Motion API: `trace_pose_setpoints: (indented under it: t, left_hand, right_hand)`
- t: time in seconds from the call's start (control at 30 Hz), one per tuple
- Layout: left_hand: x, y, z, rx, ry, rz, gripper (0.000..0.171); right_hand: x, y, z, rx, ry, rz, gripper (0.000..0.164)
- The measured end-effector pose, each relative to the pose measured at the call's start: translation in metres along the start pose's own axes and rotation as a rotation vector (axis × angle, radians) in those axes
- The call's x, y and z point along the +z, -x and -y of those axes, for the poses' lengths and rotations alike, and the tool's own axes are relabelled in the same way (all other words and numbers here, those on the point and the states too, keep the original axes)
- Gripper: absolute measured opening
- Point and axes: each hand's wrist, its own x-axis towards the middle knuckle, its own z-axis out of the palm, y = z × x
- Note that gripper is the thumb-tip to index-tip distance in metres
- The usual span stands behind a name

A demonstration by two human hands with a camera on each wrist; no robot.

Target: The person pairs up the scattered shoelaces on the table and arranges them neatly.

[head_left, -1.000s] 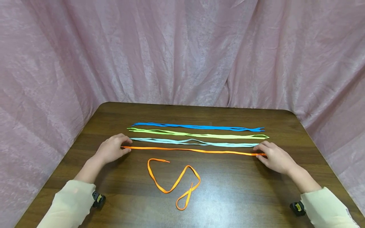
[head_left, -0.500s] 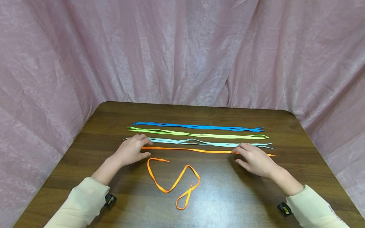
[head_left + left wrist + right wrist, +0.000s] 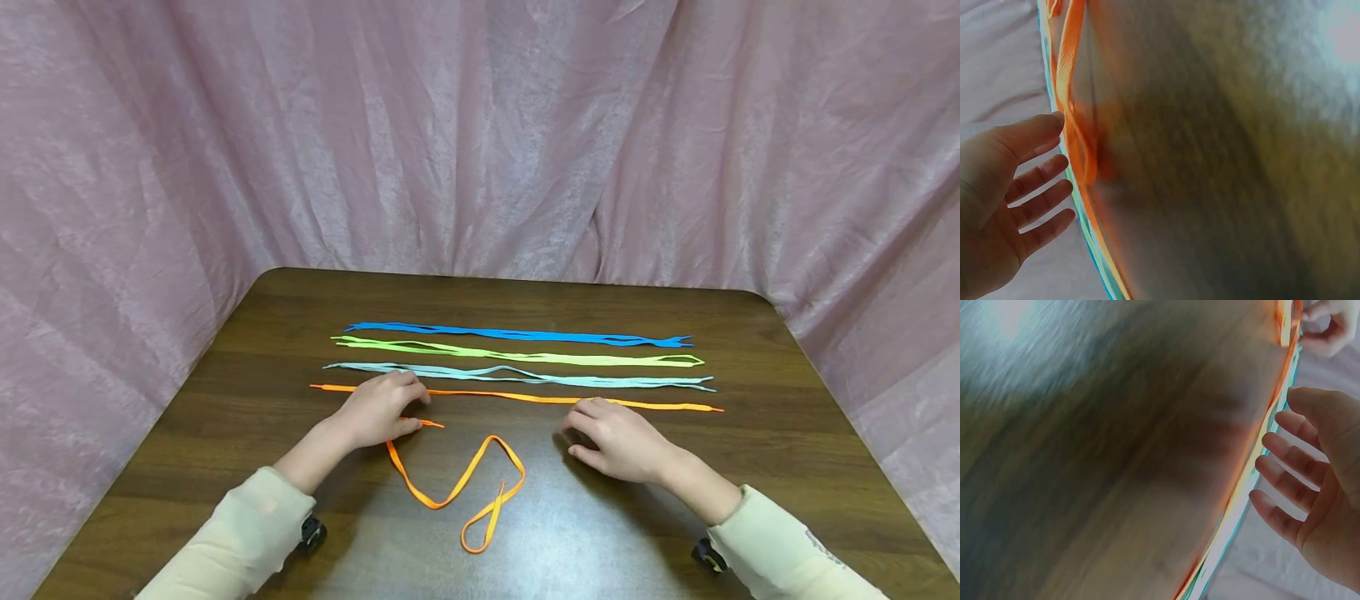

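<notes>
A loose orange shoelace [image 3: 466, 482] lies bent in curves on the table, with a small loop at its near end. Over its far left bend hovers my left hand [image 3: 380, 408], fingers spread and loosely bent, holding nothing; the hand hides part of that bend. In the left wrist view the thumb is close to the orange lace [image 3: 1070, 56]; whether it touches cannot be told. My right hand [image 3: 618, 442] is to the right of the loose lace, fingers relaxed with nothing in them. Just beyond both hands runs a straight orange shoelace [image 3: 525, 398].
Behind the straight orange lace lie light blue laces [image 3: 600, 382], yellow-green laces [image 3: 570, 358] and blue laces [image 3: 517, 334], in roughly parallel rows. They rest on a brown wooden table [image 3: 225, 400]. A pink curtain [image 3: 480, 133] hangs around its far side and edges.
Both hands have let go of the straight orange lace's ends and moved inward and nearer. My left hand has come over the loose lace's bend. The laces stay where they were.
</notes>
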Motion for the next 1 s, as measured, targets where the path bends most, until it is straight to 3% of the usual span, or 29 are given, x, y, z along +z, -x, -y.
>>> trace_pose_setpoints:
  t: [0.27, 0.5, 1.0]
  left_hand:
    - [0.01, -0.005, -0.005, 0.027, -0.029, -0.007, 0.019]
    - [0.011, -0.009, -0.008, 0.022, -0.02, 0.006, 0.011]
    - [0.012, -0.009, -0.013, 0.022, -0.005, -0.024, 0.018]
  right_hand:
    - [0.009, -0.018, 0.015, -0.012, -0.018, 0.03, 0.022]
    - [0.016, -0.035, 0.026, -0.031, -0.01, 0.034, 0.023]
    - [0.028, -0.063, 0.043, -0.005, 0.015, 0.02, 0.032]
